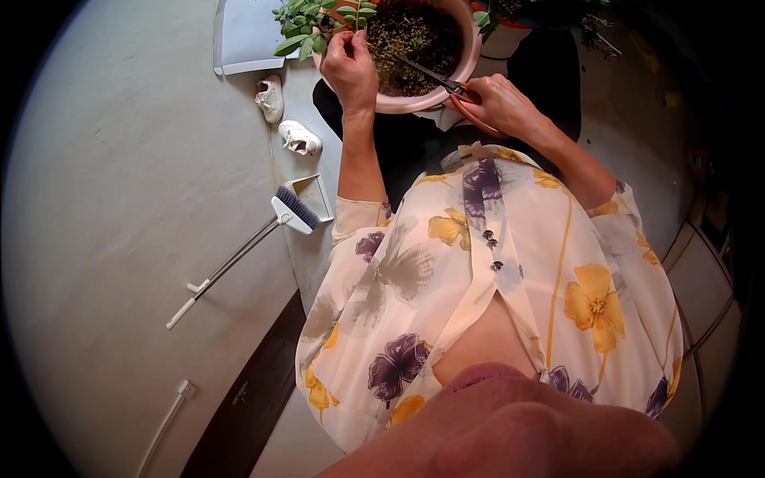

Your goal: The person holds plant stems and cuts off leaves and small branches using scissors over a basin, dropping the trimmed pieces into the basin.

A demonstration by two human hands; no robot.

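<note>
My left hand (351, 68) is closed in a pinch at the left rim of a round pink pot (472, 48), its fingers at a stem of the green leafy plant (303, 22). Dark soil with small dry bits (406, 40) fills the pot. In my right hand (504, 103), at the pot's lower right rim, are scissors (470, 107) with orange-red handles. Their dark blades point up and left over the soil, apart from my left hand.
White shoes (300, 139) lie on the floor at the left, near a broom (247, 245) and a dustpan (320, 197). A pale blue-white panel (253, 40) stands at the upper left. More plants (598, 32) are at the upper right.
</note>
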